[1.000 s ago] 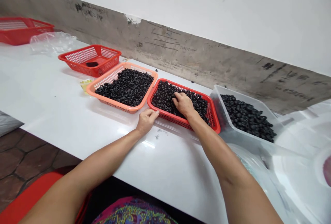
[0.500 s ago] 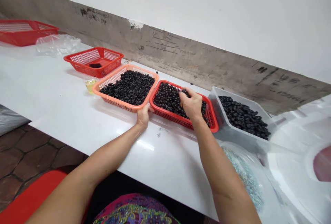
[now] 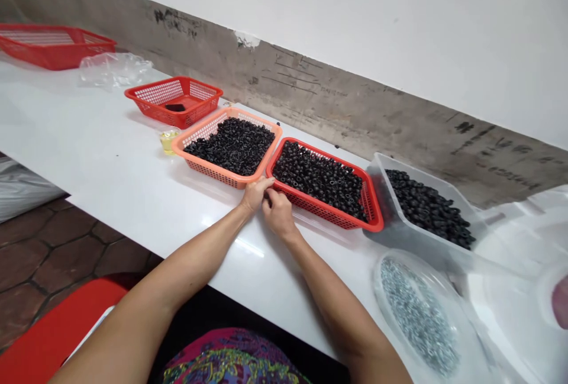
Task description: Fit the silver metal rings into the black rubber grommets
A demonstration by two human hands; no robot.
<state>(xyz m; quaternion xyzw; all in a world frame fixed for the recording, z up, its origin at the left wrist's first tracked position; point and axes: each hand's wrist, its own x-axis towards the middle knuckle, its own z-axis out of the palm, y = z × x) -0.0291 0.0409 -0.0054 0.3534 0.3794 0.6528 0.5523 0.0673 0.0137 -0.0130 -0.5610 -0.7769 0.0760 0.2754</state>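
Observation:
My left hand [image 3: 255,193] and my right hand [image 3: 277,212] meet on the white table [image 3: 110,165], just in front of the near corner where the orange basket [image 3: 208,168] and the red basket [image 3: 373,218] touch. Both hands have their fingers curled together, pinched on something small that I cannot make out. Each of the two baskets holds a heap of small black ring-shaped parts [image 3: 322,177].
A clear tub [image 3: 399,233] of black parts stands right of the red basket. A round clear dish of small silvery parts [image 3: 415,313] lies near the table's front right. Farther left are a red basket [image 3: 175,100], a small yellow cup [image 3: 169,140], crumpled plastic [image 3: 113,69] and another red basket [image 3: 48,47].
My right hand has left the red basket's black parts and come down to the table beside my left hand. The view has shifted slightly.

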